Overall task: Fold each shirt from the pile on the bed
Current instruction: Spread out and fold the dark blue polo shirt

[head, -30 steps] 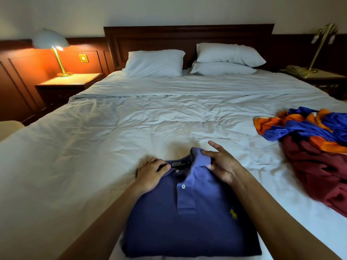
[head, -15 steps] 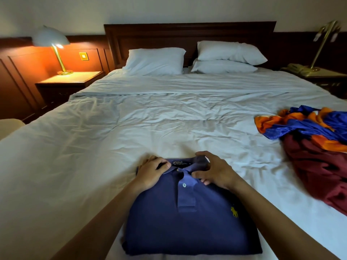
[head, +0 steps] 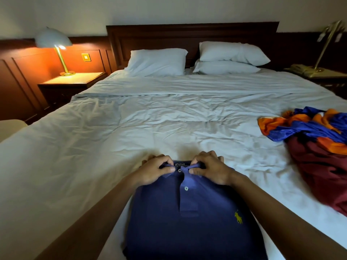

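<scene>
At the near edge of the bed point(head: 112, 147), the right hand point(head: 211, 170), which a second ago lifted one collar flap, now pinches it down; the left hand point(head: 155, 172) pinches the other flap; the folded navy polo shirt point(head: 187, 228) lies flat beneath both wrists.

Low in the centre of the frame, right before you, the navy polo shirt point(head: 187, 222) lies on the bed point(head: 169, 119), folded into a rectangle. It is front up, collar toward the top. At the right edge sits your pile point(head: 317, 147), a crumpled blue-and-orange shirt point(head: 300, 126) over a maroon one point(head: 323, 171).
</scene>
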